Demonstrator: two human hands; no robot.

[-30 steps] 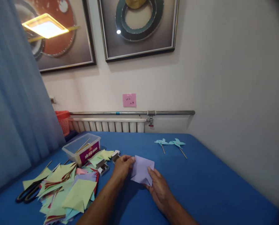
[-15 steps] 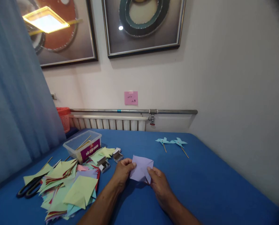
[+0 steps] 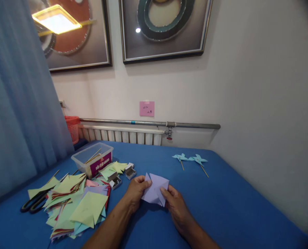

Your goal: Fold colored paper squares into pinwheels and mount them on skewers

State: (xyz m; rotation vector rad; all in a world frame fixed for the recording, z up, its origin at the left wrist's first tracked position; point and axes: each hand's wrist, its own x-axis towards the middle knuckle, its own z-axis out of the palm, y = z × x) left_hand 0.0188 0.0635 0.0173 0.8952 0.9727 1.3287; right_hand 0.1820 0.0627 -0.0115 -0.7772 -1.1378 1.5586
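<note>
A lilac paper square [image 3: 154,189], cut and partly folded, is held just above the blue table [image 3: 221,207]. My left hand [image 3: 136,190] pinches its left edge, where one corner points up. My right hand [image 3: 176,204] pinches the lower right part of the paper with thumb on top. Both hands are closed on the sheet, in the middle of the table near me.
A heap of coloured paper pieces [image 3: 73,204] lies at the left, with black scissors [image 3: 33,203] beside it. A clear box of wooden sticks [image 3: 93,162] and two small pin boxes [image 3: 123,175] stand behind it. Two light blue pinwheels [image 3: 191,159] lie at the far right.
A corner at the paper's left edge has been folded up, and both hands have drawn slightly closer together. The camera has shifted a little.
</note>
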